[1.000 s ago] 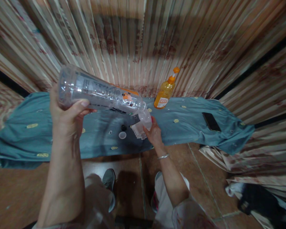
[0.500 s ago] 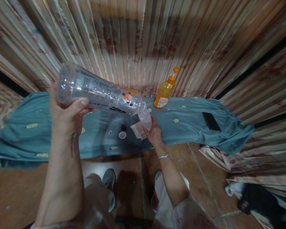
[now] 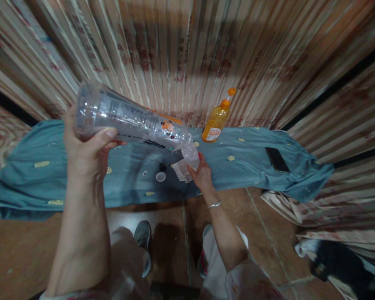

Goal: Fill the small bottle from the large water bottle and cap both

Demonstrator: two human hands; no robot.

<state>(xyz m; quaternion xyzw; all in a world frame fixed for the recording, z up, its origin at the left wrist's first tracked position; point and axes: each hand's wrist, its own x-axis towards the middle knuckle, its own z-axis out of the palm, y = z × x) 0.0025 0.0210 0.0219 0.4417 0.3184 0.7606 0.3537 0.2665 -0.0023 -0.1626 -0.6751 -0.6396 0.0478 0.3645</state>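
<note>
left hand (image 3: 84,154) stays clamped on the tilted clear plastic bottle (image 3: 128,121), right hand (image 3: 200,175) on the small cup (image 3: 189,156) beneath its mouth; nothing has shifted, pouring continues.

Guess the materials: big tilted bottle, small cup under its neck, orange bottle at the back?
Big bottle: clear glossy plastic, likely PET; see-through wall, printed label, held in left hand. Small cup: thin translucent plastic by its look, held in right hand. Orange bottle: translucent plastic, orange cap; tint may be contents.
</note>
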